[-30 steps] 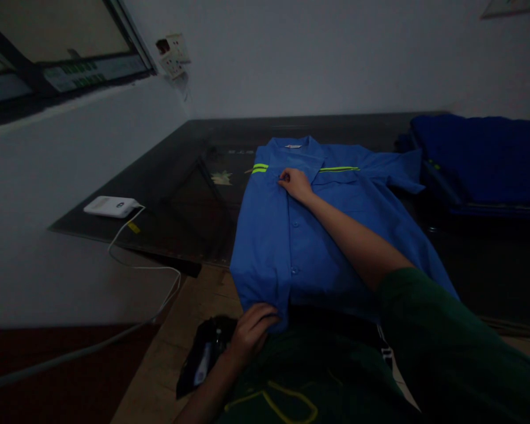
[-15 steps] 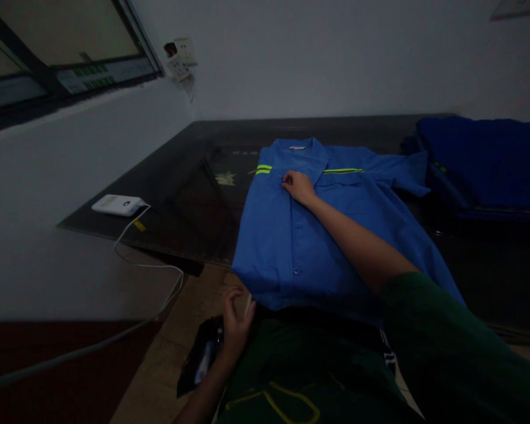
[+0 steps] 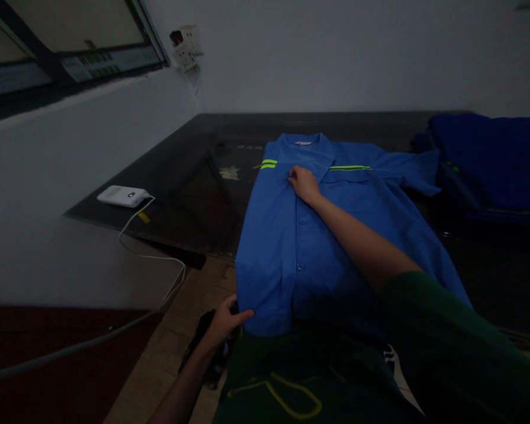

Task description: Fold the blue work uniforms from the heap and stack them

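A blue short-sleeved work shirt (image 3: 265, 247) with yellow-green stripes lies front up on the dark table, its collar at the far end. Its left side is folded inward, and the lower hem hangs over the near edge by my body. My right hand (image 3: 304, 184) pinches the cloth at the chest, just below the collar. Down at the lower left corner, my left hand (image 3: 229, 321) grips the hem, thumb on top and fingers beneath, partly hidden by the cloth. Two buttons show along the front placket.
Folded dark blue garments (image 3: 499, 159) are stacked on the table (image 3: 189, 159) at the right. A white device (image 3: 122, 196) with a cable (image 3: 159, 257) sits at the left corner. Power sockets (image 3: 186, 47) are on the wall. A black item (image 3: 198, 335) lies low at the left.
My left hand has closed on the shirt's lower left corner, and that side now lies straighter and reaches lower toward me. My right hand keeps its pinch at the chest.
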`<action>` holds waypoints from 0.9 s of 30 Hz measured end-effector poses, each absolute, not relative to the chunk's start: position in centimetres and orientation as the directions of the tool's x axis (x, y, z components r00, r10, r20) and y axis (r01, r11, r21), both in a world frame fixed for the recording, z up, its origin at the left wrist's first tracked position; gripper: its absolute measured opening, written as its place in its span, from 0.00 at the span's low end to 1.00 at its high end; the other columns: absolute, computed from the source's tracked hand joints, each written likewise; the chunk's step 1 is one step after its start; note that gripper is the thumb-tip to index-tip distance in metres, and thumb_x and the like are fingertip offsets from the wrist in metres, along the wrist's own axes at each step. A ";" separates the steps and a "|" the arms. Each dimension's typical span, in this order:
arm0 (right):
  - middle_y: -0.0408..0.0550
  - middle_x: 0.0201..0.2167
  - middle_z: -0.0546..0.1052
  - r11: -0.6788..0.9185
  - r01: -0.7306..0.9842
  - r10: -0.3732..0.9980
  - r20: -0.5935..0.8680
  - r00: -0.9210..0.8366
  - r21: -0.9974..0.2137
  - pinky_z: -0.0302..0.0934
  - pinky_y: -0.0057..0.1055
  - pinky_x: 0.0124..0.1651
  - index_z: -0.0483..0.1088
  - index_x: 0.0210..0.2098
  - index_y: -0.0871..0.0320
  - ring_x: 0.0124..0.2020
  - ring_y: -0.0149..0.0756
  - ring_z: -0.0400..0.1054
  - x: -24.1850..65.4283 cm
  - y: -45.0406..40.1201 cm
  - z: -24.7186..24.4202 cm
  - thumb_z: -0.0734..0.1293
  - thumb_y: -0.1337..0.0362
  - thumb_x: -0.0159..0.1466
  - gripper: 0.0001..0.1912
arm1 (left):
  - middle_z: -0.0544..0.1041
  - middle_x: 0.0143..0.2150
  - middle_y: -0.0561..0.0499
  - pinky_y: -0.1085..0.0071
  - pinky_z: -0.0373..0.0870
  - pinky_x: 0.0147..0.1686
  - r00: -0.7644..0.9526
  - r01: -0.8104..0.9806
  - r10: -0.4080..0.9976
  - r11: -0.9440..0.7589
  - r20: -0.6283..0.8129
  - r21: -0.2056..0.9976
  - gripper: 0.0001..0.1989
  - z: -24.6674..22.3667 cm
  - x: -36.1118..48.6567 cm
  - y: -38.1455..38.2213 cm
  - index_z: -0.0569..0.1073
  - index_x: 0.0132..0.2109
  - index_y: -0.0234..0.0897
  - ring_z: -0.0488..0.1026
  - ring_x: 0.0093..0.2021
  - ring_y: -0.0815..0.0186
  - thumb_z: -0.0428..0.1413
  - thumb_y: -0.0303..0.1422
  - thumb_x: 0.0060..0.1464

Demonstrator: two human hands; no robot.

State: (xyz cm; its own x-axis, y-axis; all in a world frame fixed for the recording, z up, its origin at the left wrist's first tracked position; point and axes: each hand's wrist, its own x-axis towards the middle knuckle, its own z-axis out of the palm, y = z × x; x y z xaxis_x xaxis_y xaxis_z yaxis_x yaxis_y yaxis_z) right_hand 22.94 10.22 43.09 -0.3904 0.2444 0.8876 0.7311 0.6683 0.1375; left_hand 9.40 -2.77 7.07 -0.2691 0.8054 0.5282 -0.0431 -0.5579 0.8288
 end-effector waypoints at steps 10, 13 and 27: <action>0.55 0.44 0.75 0.663 0.727 0.238 0.870 -0.433 0.180 0.60 0.35 0.48 0.70 0.46 0.62 0.45 0.42 0.68 23.1 10.0 43.1 0.62 0.70 0.63 0.12 | 0.78 0.47 0.41 0.55 0.70 0.50 -0.253 0.051 0.778 -0.583 0.575 0.811 0.34 6.7 9.8 -2.3 0.73 0.45 0.36 0.74 0.50 0.50 0.68 0.50 0.32; 0.54 0.41 0.76 0.665 0.727 0.268 0.855 -0.445 0.171 0.60 0.33 0.46 0.70 0.46 0.63 0.43 0.41 0.68 23.2 9.6 43.2 0.62 0.70 0.64 0.12 | 0.76 0.43 0.45 0.59 0.70 0.49 -0.484 0.281 0.493 -0.694 0.722 0.663 0.24 6.9 8.9 -2.8 0.69 0.43 0.39 0.73 0.47 0.56 0.63 0.48 0.43; 0.58 0.56 0.69 0.599 0.622 0.138 0.701 -0.700 0.504 0.59 0.40 0.58 0.67 0.56 0.61 0.57 0.46 0.63 27.3 1.5 39.4 0.63 0.64 0.65 0.20 | 0.74 0.51 0.44 0.60 0.61 0.59 0.001 0.800 0.094 -0.598 0.996 0.056 0.14 39.4 10.0 1.1 0.72 0.50 0.36 0.68 0.56 0.59 0.48 0.27 0.59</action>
